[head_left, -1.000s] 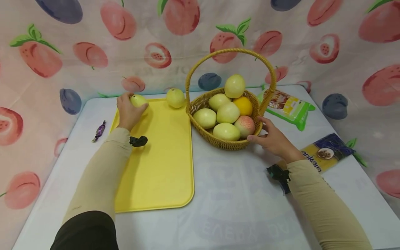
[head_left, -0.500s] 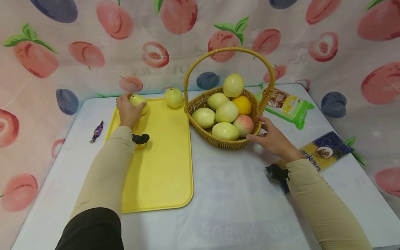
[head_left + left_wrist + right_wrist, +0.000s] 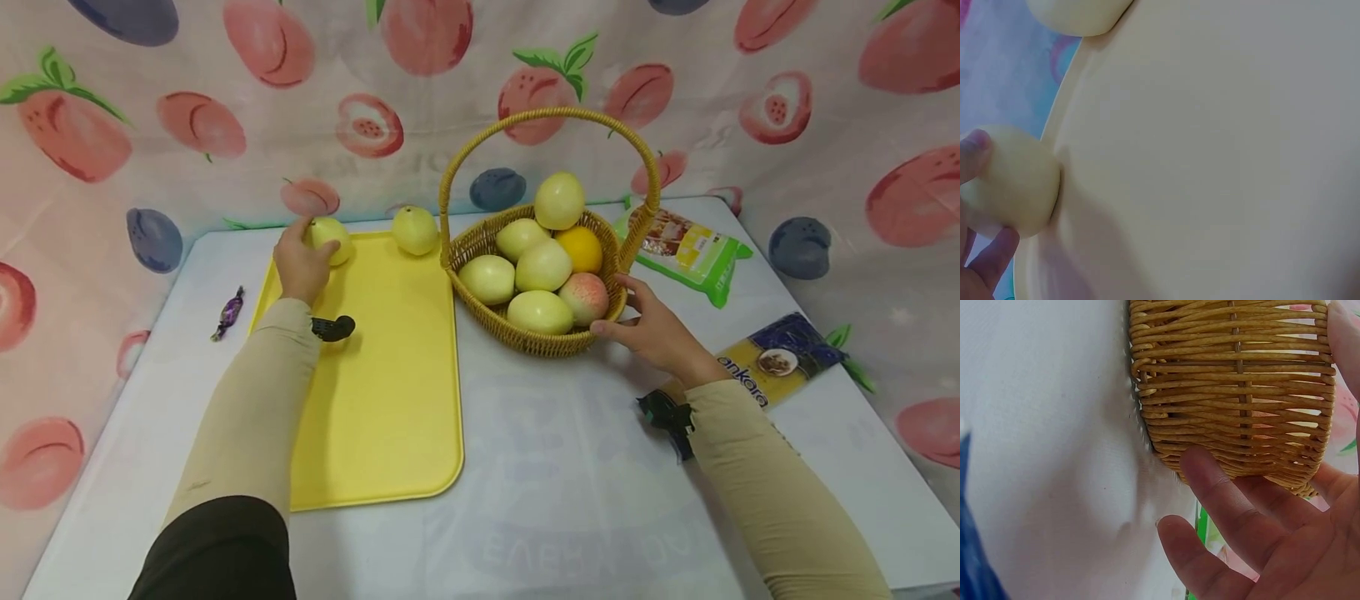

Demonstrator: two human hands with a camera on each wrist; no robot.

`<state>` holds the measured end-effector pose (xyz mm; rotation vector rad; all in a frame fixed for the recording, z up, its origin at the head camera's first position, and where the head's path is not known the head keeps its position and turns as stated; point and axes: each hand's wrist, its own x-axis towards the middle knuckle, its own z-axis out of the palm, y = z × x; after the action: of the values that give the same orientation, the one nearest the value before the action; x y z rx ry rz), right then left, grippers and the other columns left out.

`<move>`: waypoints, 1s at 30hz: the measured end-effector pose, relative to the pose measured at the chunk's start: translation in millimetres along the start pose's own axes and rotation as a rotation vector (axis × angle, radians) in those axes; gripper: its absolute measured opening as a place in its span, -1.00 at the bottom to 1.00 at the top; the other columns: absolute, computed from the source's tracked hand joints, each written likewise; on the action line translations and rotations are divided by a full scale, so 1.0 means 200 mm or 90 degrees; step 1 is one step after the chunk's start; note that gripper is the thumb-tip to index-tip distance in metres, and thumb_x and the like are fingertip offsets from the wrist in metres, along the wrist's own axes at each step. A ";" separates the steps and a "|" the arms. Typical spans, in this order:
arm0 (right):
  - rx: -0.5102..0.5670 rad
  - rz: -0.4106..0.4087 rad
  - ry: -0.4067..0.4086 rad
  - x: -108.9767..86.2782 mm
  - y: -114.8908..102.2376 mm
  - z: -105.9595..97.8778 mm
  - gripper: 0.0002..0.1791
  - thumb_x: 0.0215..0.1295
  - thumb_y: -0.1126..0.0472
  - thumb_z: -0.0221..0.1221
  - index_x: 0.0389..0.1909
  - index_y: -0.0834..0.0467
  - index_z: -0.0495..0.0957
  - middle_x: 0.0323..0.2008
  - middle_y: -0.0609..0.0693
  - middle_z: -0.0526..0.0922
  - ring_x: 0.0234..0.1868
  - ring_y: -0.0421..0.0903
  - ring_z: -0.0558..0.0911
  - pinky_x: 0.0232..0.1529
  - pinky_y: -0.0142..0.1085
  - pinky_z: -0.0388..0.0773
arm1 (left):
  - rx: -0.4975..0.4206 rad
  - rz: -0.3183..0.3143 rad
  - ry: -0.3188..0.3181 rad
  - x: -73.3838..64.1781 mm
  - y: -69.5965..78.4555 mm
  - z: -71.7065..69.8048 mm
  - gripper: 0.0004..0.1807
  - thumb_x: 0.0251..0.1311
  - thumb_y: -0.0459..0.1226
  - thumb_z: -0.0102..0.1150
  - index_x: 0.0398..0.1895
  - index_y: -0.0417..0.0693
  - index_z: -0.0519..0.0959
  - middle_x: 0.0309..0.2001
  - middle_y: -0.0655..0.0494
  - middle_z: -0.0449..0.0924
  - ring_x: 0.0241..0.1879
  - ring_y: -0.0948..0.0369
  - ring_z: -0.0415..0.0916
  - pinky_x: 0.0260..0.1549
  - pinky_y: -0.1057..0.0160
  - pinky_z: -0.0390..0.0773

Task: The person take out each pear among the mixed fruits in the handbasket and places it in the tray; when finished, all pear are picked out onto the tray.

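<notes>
My left hand (image 3: pixel 300 268) holds a pale yellow-green fruit (image 3: pixel 333 242) at the far left corner of the yellow tray (image 3: pixel 382 375). In the left wrist view, thumb and fingers lie around that fruit (image 3: pixel 1019 181), which sits over the tray's rim. A similar fruit (image 3: pixel 415 230) rests at the tray's far right corner. My right hand (image 3: pixel 651 329) holds the near right side of the wicker basket (image 3: pixel 536 343), its thumb at the rim. In the right wrist view, fingers reach along the outer wall of the basket (image 3: pixel 1235 394).
Inside the basket lie several pale fruits (image 3: pixel 543 265), an orange (image 3: pixel 581 250) and a peach (image 3: pixel 585 298); its tall handle (image 3: pixel 551 114) arches above. On the right are a green food packet (image 3: pixel 686 250) and a yellow-and-blue packet (image 3: pixel 780 358). A purple wrapped candy (image 3: pixel 228 314) lies left of the tray.
The head view has shifted slightly. My left hand stays at the fruit on the tray corner, with only a slight movement, and my right hand keeps its place on the basket.
</notes>
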<state>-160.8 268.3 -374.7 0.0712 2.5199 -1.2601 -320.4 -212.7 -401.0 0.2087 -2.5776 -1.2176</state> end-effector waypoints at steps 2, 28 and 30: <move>0.001 0.000 0.001 0.00 0.00 0.00 0.20 0.26 -0.28 0.28 0.63 0.00 -0.32 0.52 0.38 -0.05 0.37 0.34 0.30 0.32 0.28 0.18 | -0.010 -0.007 -0.002 0.01 0.01 0.01 -0.36 0.33 -0.30 0.27 0.46 -0.17 0.35 0.38 -0.16 0.35 0.40 -0.05 0.22 0.40 0.14 0.14; -0.001 0.005 0.002 -0.01 0.00 0.00 0.18 0.27 -0.28 0.27 0.63 -0.01 -0.30 0.52 0.39 -0.06 0.38 0.33 0.28 0.32 0.26 0.20 | 0.041 0.045 -0.048 0.01 0.07 -0.03 -0.22 0.27 -0.22 0.33 0.47 -0.30 0.23 0.41 -0.26 0.26 0.42 -0.17 0.10 0.43 -0.01 0.01; -0.001 0.007 0.002 -0.01 0.00 0.00 0.19 0.26 -0.29 0.27 0.63 -0.02 -0.31 0.52 0.39 -0.06 0.38 0.33 0.29 0.31 0.26 0.21 | 0.032 0.067 -0.048 0.00 0.09 -0.04 -0.22 0.24 -0.22 0.36 0.45 -0.31 0.26 0.39 -0.28 0.27 0.41 -0.17 0.12 0.42 -0.02 0.03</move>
<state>-159.4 267.9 -374.4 0.0866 2.5203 -1.2541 -317.6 -207.7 -382.8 0.0378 -2.6487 -1.1443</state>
